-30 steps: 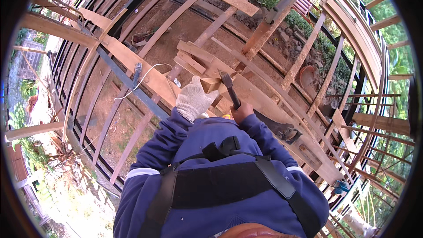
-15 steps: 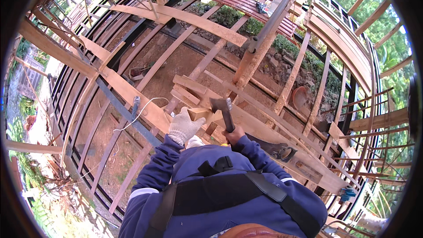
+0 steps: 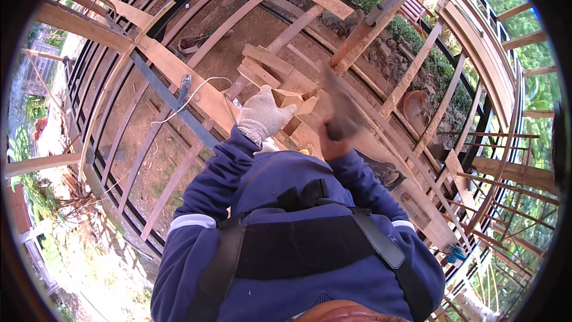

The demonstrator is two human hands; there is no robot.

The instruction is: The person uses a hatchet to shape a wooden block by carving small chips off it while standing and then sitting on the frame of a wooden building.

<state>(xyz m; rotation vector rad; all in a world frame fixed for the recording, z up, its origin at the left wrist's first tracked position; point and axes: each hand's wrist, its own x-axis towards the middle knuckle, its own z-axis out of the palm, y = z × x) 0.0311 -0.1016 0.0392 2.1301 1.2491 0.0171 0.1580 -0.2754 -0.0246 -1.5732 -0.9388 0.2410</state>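
My left hand, in a pale knitted glove, grips a short wood block, its thumb stretched along the near side. The block rests on or just over a wide plank in front of my body. My bare right hand is wrapped round the handle of a hatchet. The hatchet is raised just right of the block, apart from it and smeared by motion, so its edge does not show clearly. Near my right forearm a handsaw lies on the planks, partly hidden by the sleeve.
Spaced joists cross over bare soil, with gaps between them. A slanting metal pipe stands beyond the hatchet. Left of my glove, a dark-handled tool and a white cord lie over a plank. Stacked boards are at far right.
My right hand has swung the hatchet up and to the right, away from the block. My left hand still holds the block. The whole view has shifted, with my hands higher in it.
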